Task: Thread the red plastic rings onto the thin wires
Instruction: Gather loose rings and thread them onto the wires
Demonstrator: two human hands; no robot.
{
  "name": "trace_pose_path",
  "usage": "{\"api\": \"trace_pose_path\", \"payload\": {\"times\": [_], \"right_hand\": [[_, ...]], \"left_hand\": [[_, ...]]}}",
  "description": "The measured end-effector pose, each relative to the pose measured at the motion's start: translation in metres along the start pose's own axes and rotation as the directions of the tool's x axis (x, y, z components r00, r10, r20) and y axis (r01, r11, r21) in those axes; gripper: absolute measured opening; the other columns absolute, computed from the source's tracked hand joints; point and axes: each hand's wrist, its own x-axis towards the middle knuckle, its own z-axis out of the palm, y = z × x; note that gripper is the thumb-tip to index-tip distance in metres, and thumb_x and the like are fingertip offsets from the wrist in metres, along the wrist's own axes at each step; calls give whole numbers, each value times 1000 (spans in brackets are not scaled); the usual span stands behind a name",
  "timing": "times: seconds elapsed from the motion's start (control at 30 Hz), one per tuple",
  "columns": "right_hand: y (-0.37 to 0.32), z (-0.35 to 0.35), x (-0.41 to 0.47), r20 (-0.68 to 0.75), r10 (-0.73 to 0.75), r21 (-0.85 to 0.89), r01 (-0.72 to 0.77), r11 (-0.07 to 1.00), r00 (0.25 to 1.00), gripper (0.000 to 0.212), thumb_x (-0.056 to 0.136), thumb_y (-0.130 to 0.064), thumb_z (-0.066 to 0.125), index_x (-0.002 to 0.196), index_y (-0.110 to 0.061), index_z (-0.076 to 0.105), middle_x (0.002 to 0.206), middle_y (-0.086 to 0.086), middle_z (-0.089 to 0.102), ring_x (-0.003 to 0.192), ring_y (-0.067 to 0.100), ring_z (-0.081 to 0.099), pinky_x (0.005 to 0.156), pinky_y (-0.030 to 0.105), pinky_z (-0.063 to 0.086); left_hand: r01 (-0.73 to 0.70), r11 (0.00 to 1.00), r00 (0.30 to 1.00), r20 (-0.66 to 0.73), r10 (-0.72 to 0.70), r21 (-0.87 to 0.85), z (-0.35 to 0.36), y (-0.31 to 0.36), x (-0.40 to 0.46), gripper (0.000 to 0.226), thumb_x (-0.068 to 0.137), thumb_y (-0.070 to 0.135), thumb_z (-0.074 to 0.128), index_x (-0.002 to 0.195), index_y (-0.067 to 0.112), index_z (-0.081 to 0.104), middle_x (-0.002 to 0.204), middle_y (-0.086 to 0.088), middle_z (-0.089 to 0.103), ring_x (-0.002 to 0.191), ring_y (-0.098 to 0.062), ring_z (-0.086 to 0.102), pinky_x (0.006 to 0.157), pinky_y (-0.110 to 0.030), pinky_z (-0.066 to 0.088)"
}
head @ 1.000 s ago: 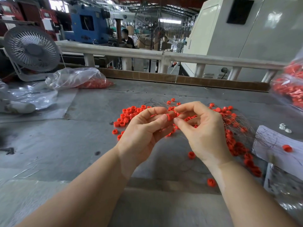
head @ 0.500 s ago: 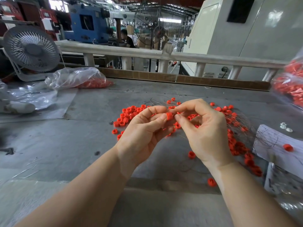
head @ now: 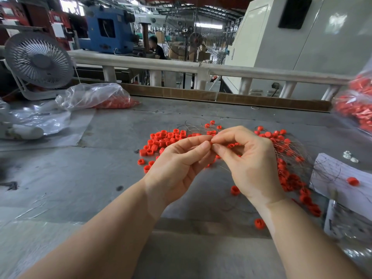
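Observation:
Above the grey table (head: 80, 178), my left hand (head: 177, 168) and my right hand (head: 249, 162) meet fingertip to fingertip. A small red ring (head: 210, 142) is pinched between them, almost hidden by the fingers. My right thumb and forefinger pinch a thin wire (head: 224, 168) that trails down under the hand. Several loose red rings (head: 165, 139) lie in a pile behind my left hand. A bundle of thin wires (head: 289, 150) carrying several red rings curves along the table to the right of my right hand.
A clear bag of red rings (head: 100, 97) lies at the back left beside a white fan (head: 38, 61). Another bag of red rings (head: 356, 105) sits at the right edge. White paper (head: 332, 174) with one red ring lies at the right. Single rings (head: 235, 190) lie near my right wrist.
My hands have closed together a little. The red ring, plainly visible between my left fingertips before, is now nearly covered by both hands' fingertips.

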Motion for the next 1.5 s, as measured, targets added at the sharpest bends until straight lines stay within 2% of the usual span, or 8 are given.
{"api": "trace_pose_path", "payload": {"times": [0.27,0.43,0.6,0.77,0.97,1.2,1.33,1.5], "right_hand": [[-1,-1,1,-43,47,-121,-52,991,998,8,80,-17,70,87,-15,69,91,-2,63,87,2,56,81,13,40],[-3,4,-2,221,245,-74,-235,969,944,49,73,-53,57,108,-21,68,101,-8,69,99,5,61,91,26,48],[1,5,-2,200,246,89,-268,959,948,8,75,-29,72,81,-30,66,79,-5,70,78,12,65,75,26,54],[1,6,-3,153,250,181,-276,944,956,13,75,-11,76,77,-21,68,74,6,70,74,31,67,72,47,56],[1,6,-3,129,299,242,-322,915,946,10,71,-8,78,76,-9,69,72,11,70,71,35,67,68,44,58],[-4,5,-1,143,271,317,-304,898,952,14,69,-15,78,79,-21,70,76,9,70,75,32,66,71,48,57],[-4,3,2,153,260,369,-300,880,953,15,72,-22,76,86,-22,71,83,0,73,80,14,67,71,27,56],[-1,-1,4,78,268,363,-278,889,960,14,77,-19,61,83,-26,71,80,-4,73,74,6,66,65,14,46]], "left_hand": [[-77,987,996,-43,83,142,0,-3,1,17,75,6,57,89,3,64,73,-7,71,67,-13,68,68,-23,58],[-177,941,984,28,176,288,4,-6,-2,12,83,1,54,85,5,66,70,-2,71,68,-11,67,69,-23,57],[-215,886,975,36,220,411,4,-8,-3,21,89,-10,48,86,3,63,74,-3,73,74,-13,70,74,-25,57],[-244,841,966,41,257,483,6,-8,-3,26,86,-15,48,83,5,63,71,1,72,72,-10,69,73,-24,55],[-266,805,957,43,288,530,9,-8,-5,31,82,-20,49,78,7,64,67,4,71,69,-7,67,69,-22,54],[-271,880,959,26,284,390,7,-8,-2,12,80,-1,59,87,6,66,85,-11,71,84,-27,64,82,-44,51],[-196,970,979,79,186,146,5,-4,0,23,72,10,59,92,6,70,90,-9,72,86,-17,68,77,-25,56],[-147,986,984,108,138,80,5,-1,0,27,71,4,58,96,5,67,82,-8,72,79,-15,69,79,-24,56]]}}
